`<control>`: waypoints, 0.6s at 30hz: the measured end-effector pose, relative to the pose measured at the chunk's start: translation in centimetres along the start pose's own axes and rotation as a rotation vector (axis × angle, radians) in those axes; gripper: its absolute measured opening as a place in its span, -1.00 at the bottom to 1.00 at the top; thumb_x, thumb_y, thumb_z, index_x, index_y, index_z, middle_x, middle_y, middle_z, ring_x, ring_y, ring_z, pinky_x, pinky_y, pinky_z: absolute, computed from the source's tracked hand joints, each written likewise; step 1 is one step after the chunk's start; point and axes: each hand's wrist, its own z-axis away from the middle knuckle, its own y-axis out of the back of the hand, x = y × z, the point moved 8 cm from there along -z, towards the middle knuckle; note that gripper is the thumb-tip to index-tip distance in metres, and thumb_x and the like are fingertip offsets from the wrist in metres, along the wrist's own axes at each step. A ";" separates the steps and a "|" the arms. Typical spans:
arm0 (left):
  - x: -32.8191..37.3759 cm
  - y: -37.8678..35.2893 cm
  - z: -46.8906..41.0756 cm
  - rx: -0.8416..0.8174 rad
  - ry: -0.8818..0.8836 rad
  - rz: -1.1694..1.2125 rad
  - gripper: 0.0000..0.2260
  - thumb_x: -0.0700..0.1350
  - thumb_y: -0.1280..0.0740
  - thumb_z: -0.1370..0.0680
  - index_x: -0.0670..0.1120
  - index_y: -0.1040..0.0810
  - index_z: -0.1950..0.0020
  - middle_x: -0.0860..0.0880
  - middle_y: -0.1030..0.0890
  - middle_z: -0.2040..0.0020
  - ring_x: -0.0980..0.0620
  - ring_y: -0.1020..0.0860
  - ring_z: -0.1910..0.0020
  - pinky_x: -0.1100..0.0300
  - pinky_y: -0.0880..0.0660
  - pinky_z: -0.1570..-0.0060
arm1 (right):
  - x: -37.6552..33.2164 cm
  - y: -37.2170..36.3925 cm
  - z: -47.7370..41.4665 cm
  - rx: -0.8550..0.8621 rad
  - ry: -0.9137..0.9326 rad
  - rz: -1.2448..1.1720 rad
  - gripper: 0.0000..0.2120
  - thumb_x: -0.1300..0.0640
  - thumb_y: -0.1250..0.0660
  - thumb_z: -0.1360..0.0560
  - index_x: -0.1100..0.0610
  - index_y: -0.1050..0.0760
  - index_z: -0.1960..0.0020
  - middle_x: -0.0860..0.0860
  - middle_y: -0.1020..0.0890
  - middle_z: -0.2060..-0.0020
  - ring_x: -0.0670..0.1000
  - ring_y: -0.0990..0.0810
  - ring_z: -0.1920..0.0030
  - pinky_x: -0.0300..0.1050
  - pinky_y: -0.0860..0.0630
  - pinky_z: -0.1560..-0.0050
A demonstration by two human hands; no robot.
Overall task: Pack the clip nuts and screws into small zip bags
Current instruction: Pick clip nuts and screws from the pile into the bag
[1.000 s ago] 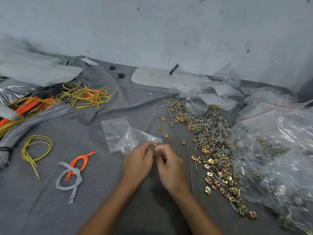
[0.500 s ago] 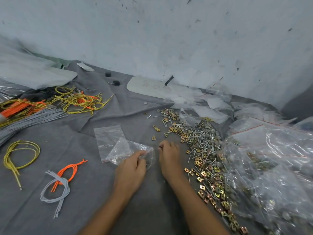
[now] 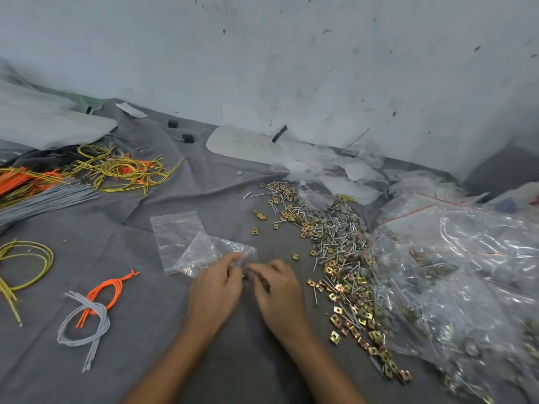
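On the grey cloth surface (image 3: 140, 360) in front of me lie two small zip bags, both clear. The flat zip bag (image 3: 175, 231) has its long axis running away from me, the far end leaning a little left. The crumpled zip bag (image 3: 210, 249) overlaps its near right corner and lies across me, mouth pointing right.

I have two hands at work. My left grip (image 3: 215, 290) pinches the crumpled bag at its mouth between thumb and fingertips. My right grip (image 3: 280, 293) sits just beside it, fingers curled in toward that mouth. There seems to be something small and dark at the fingertips, but it is too blurred for me to tell whether this grip holds anything.

To my right is one pile of clip nuts and screws (image 3: 335, 252), far too many pieces to count. It forms a long band, running from the far middle of the cloth down to the near right. One stray clip nut (image 3: 296, 256) lies just beyond my right grip, apart from the band.

Right of the pile is a heap of large clear bags (image 3: 455, 252) with more hardware inside.

To my left lie three loose wire loops: a yellow loop (image 3: 29, 258), then an orange loop (image 3: 109, 288) and a grey loop (image 3: 84, 322) hooked through each other. Two black blocks (image 3: 172, 123) sit near the wall
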 end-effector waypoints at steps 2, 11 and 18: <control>0.1 0.0 0.1 0.005 -0.007 0.010 -0.57 0.08 -0.12 -0.46 0.15 -0.60 -0.24 0.12 -0.71 0.01 0.01 -0.63 -0.07 -0.01 -0.55 -0.14 | -0.3 -0.6 0.0 -0.042 0.026 0.012 -0.76 0.04 -0.30 -0.60 -0.04 -0.62 -0.23 -0.09 -0.53 0.09 -0.04 -0.51 0.04 -0.17 -0.48 0.00; 0.1 0.1 0.0 0.026 0.017 0.047 -0.57 0.07 -0.12 -0.45 0.14 -0.62 -0.23 0.11 -0.71 0.11 0.02 -0.65 0.03 -0.04 -0.57 -0.08 | 8.5 8.3 -3.9 -0.091 -0.192 0.375 -0.85 0.19 -0.32 -0.57 0.08 -0.61 -0.09 0.01 -0.58 -0.02 0.06 -0.51 -0.08 -0.10 -0.38 -0.07; 0.1 0.1 0.1 0.026 0.019 0.050 -0.52 0.12 -0.09 -0.42 0.14 -0.62 -0.22 0.06 -0.71 0.13 -0.03 -0.65 0.05 -0.05 -0.57 -0.06 | 12.9 7.5 -5.4 -0.548 -0.255 0.520 -0.68 0.11 -0.32 -0.54 -0.04 -0.48 -0.28 -0.04 -0.45 -0.17 0.02 -0.47 -0.20 -0.07 -0.41 -0.12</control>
